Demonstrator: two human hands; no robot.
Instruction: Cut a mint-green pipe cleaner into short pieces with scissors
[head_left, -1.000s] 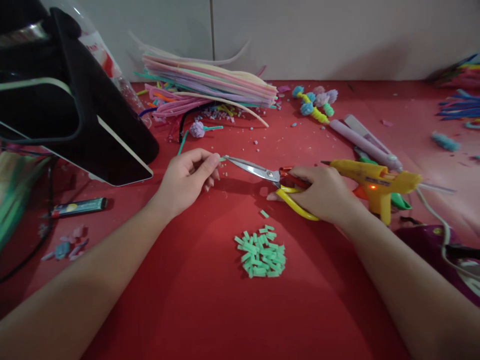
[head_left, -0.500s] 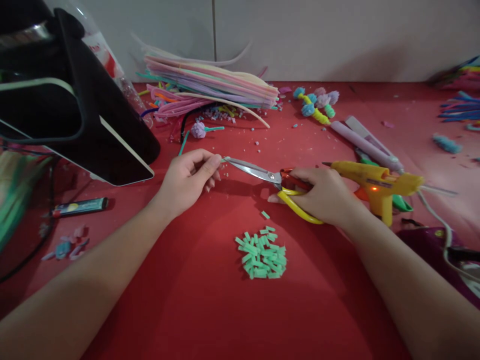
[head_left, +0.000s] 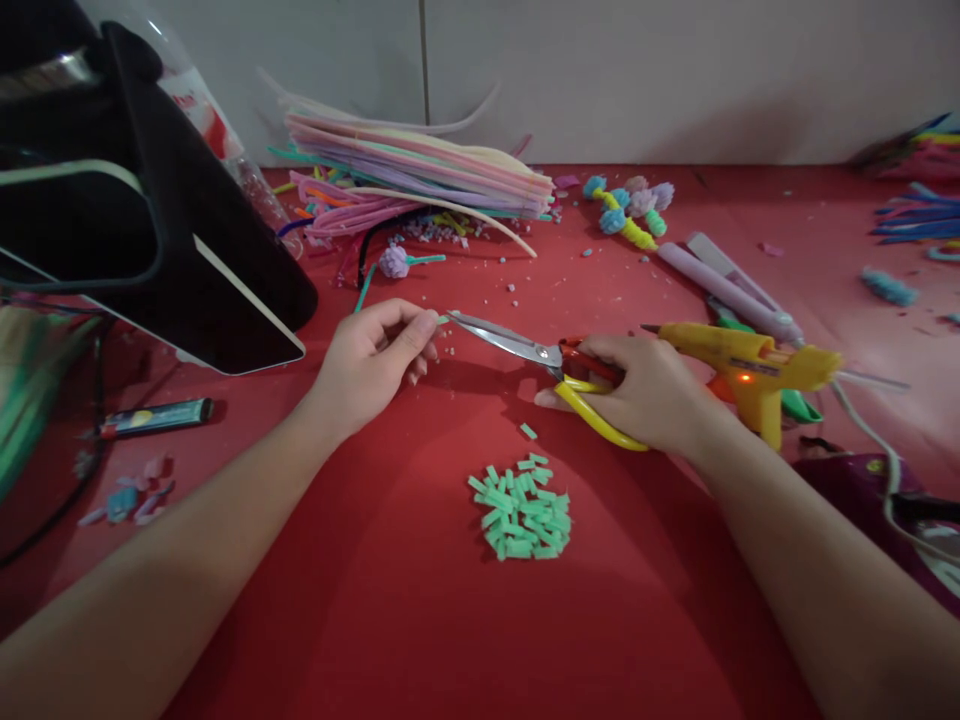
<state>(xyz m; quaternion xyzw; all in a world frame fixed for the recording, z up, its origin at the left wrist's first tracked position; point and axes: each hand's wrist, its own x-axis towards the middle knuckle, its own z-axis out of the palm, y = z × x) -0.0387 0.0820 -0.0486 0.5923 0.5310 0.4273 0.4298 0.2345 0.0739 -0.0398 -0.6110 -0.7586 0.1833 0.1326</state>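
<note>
My left hand (head_left: 379, 352) pinches a small green pipe cleaner piece (head_left: 443, 320) between thumb and forefinger, with only its tip showing. In my right hand (head_left: 637, 385) are scissors (head_left: 517, 343) with one red and one yellow handle. Their tips point left and lie at the end of the green piece; the blades look nearly closed. Below, on the red tabletop (head_left: 420, 620), lies a pile of short green pipe cleaner pieces (head_left: 525, 512), with one loose cut piece (head_left: 529, 431) just above it.
Behind my hands lie a bundle of pastel pipe cleaners (head_left: 427, 165) and a purple pom-pom (head_left: 394, 262). To the right are a lit yellow glue gun (head_left: 750, 360) and a lilac hair straightener (head_left: 727, 290). A black object (head_left: 247, 270) and a lighter (head_left: 157, 417) stand and lie left.
Both hands stay almost in place, with the scissors still at the green piece. The whole view has shifted slightly.
</note>
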